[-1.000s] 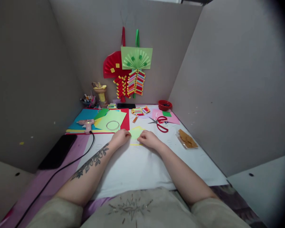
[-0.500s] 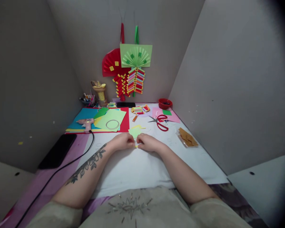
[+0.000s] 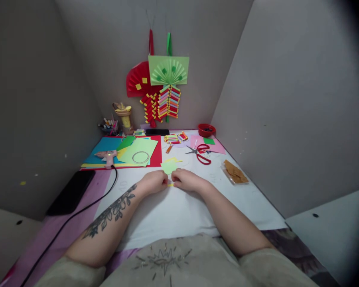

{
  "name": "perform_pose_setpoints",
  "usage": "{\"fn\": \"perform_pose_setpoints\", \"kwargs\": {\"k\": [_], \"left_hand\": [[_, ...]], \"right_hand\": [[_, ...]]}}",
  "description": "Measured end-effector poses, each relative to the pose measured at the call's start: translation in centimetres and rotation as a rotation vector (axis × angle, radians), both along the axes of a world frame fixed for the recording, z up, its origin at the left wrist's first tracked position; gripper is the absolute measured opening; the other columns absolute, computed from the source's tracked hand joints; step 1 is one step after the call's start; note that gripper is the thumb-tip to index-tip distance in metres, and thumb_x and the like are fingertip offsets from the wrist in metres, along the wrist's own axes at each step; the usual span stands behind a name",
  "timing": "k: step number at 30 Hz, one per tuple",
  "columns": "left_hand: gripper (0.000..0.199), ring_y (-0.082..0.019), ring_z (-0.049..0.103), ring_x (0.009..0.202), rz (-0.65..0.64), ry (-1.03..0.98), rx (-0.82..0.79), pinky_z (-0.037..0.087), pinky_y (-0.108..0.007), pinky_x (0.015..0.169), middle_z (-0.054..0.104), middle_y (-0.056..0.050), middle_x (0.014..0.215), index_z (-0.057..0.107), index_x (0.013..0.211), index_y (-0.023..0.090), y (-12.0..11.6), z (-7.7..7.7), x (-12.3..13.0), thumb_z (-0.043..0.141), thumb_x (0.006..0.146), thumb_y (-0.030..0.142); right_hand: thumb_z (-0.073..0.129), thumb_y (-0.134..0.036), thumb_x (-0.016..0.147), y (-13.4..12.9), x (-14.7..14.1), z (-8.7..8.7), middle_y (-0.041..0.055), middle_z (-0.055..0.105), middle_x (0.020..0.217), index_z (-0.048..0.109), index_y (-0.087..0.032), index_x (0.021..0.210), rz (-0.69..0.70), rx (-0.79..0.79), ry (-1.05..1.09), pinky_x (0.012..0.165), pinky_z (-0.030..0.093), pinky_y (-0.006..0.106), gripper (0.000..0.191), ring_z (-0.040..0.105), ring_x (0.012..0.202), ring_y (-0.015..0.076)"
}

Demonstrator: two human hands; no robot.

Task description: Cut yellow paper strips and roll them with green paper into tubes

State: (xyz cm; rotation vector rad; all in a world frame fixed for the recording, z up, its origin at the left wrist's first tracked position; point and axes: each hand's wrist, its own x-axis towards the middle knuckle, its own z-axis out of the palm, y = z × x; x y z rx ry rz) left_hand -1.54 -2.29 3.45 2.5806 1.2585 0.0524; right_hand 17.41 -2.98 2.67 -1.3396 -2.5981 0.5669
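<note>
Between my two hands a thin yellow paper strip [image 3: 170, 185] shows, low over the white sheet [image 3: 164, 215]. The fingers of my left hand [image 3: 154, 181] are curled and pinch its left end. My right hand [image 3: 186, 179] pinches the other end, its fingertips a short gap from the left ones. How much of the strip lies behind the fingers is hidden. Just beyond the hands lies a light green piece of paper [image 3: 168, 167] with yellow scraps at its far edge. Red-handled scissors [image 3: 200, 152] rest open to the right of it.
A pink glue gun [image 3: 108, 156] lies on coloured paper sheets [image 3: 155, 157] at left, its black cable [image 3: 74, 211] trailing toward me. A black phone-like slab [image 3: 71, 193] is nearby. At right are a packet of brown pieces [image 3: 235, 172] and a red bowl [image 3: 206, 130]. Paper decorations [image 3: 168, 70] hang behind.
My hands have moved slightly apart, and more of the yellow strip shows between the fingertips. The whole view has shifted a little.
</note>
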Motion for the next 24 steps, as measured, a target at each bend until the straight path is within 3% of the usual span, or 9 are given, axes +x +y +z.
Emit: {"fn": "perform_pose_setpoints", "kwargs": {"k": [5, 10, 14, 20, 22, 24], "left_hand": [[0.021, -0.018, 0.057, 0.068, 0.02, 0.063, 0.016, 0.035, -0.026, 0.055, 0.064, -0.006, 0.082, 0.065, 0.077, 0.019, -0.7, 0.1, 0.4, 0.045, 0.073, 0.022], [0.016, -0.017, 0.054, 0.064, 0.037, -0.046, -0.017, 0.034, -0.026, 0.055, 0.063, -0.005, 0.077, 0.06, 0.077, 0.019, 0.0, -0.1, -0.1, 0.044, 0.075, 0.022], [0.013, -0.015, 0.051, 0.062, 0.08, -0.24, -0.05, 0.033, -0.024, 0.054, 0.059, -0.002, 0.072, 0.053, 0.08, 0.019, 1.0, -0.6, -0.6, 0.04, 0.079, 0.022], [0.008, -0.014, 0.05, 0.066, 0.236, -0.483, 0.009, 0.035, -0.024, 0.059, 0.056, 0.0, 0.072, 0.047, 0.076, 0.019, 2.4, -1.7, -0.3, 0.041, 0.081, 0.022], [0.009, -0.013, 0.049, 0.065, 0.265, -0.533, -0.001, 0.035, -0.024, 0.058, 0.054, 0.001, 0.07, 0.046, 0.075, 0.019, 2.5, -1.7, 0.0, 0.041, 0.081, 0.023], [0.009, -0.012, 0.048, 0.063, 0.277, -0.569, -0.013, 0.035, -0.024, 0.058, 0.053, 0.001, 0.069, 0.046, 0.075, 0.019, 2.4, -1.7, 0.2, 0.042, 0.082, 0.023]], "right_hand": [[0.05, -0.012, 0.076, -0.2, 0.2, 0.0, 0.0046, 0.058, 0.084, 0.059, -0.016, 0.078, 0.018, 0.008, -0.04, 0.063, 0.033, 0.022, 0.01, 0.05, 0.073, 0.0133], [0.047, -0.013, 0.075, 0.2, 0.7, -0.2, 0.0015, 0.058, 0.076, 0.056, -0.017, 0.075, -0.031, -0.08, 0.137, 0.058, 0.033, 0.021, 0.01, 0.048, 0.066, 0.0121], [0.045, -0.016, 0.075, 1.1, 0.8, -0.4, -0.0015, 0.057, 0.069, 0.054, -0.018, 0.078, -0.208, -0.066, 0.414, 0.059, 0.036, 0.021, 0.01, 0.05, 0.065, 0.0126], [0.047, -0.024, 0.071, 3.3, 1.7, -1.4, 0.0039, 0.055, 0.085, 0.052, -0.017, 0.096, -0.699, 0.186, 0.81, 0.063, 0.041, 0.025, 0.026, 0.051, 0.07, 0.0147], [0.048, -0.021, 0.067, 3.5, 1.9, -1.7, 0.0065, 0.054, 0.096, 0.051, -0.017, 0.098, -0.719, 0.2, 0.844, 0.064, 0.043, 0.025, 0.032, 0.051, 0.072, 0.0144], [0.052, -0.021, 0.064, 3.3, 1.6, -1.8, 0.0075, 0.053, 0.103, 0.051, -0.017, 0.099, -0.631, 0.137, 0.896, 0.066, 0.044, 0.025, 0.035, 0.051, 0.073, 0.0131]]}}
